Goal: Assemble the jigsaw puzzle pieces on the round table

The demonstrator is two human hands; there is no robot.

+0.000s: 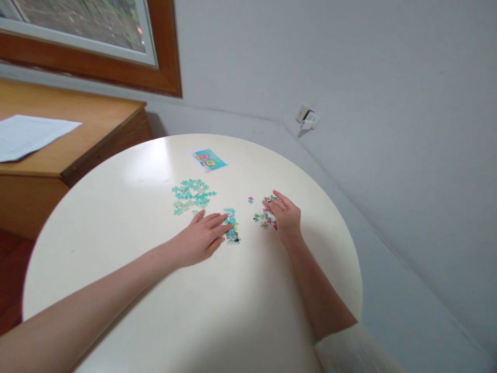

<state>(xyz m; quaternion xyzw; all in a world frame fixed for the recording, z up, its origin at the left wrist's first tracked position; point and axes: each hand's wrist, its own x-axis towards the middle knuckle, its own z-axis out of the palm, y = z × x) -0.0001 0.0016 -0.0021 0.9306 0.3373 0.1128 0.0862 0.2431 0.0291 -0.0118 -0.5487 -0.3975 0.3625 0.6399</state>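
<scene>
My left hand (202, 235) lies flat on the round cream table (155, 290), fingers stretched out, fingertips resting on a small joined block of puzzle pieces (232, 228). My right hand (285, 215) rests on its edge beside a heap of loose multicoloured pieces (264, 217), fingers extended and touching them. A spread of loose turquoise pieces (191, 195) lies just beyond my left hand. One single pink piece (250, 199) sits apart between the piles.
A small picture card (207, 159) lies at the table's far side. A wooden desk (77, 134) with a white sheet of paper (27, 135) stands at the left under a framed window. The grey wall runs close on the right, with a small white fitting (308, 118).
</scene>
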